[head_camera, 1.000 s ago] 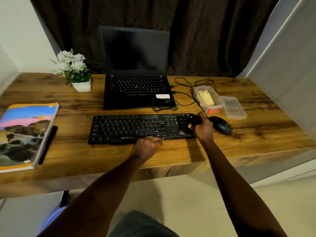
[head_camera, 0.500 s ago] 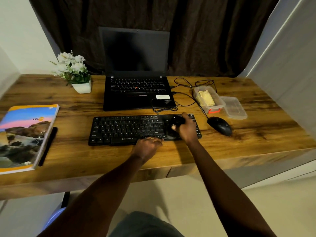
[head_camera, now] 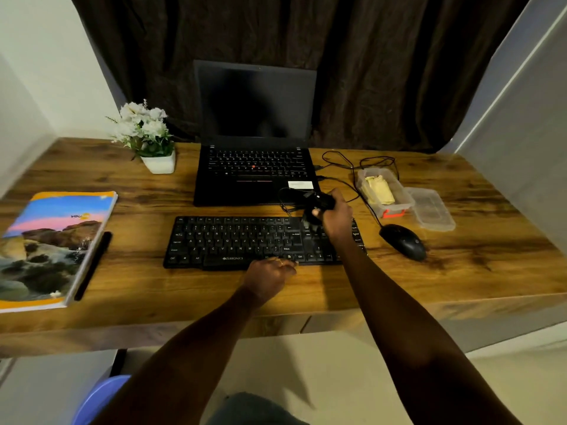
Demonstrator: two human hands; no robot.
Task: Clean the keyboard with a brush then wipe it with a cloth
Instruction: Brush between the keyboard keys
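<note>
Head view: keyboard (head_camera: 245, 240) lies on the tabletop (head_camera: 460, 271), just in front of the laptop (head_camera: 254, 167). Right hand (head_camera: 336, 214) grips a dark brush (head_camera: 317, 207) over the keyboard's far right corner (bristles blurred). Left hand (head_camera: 270, 273), fingers curled, presses the keyboard's near edge. Right of the keyboard, a box (head_camera: 399, 200) holds the yellow cloth (head_camera: 380, 188).

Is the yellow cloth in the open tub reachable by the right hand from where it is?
Probably yes. The cloth lies uncovered in the tub, just right of the right hand, with its lid set aside. But that hand is closed on the brush.
</note>
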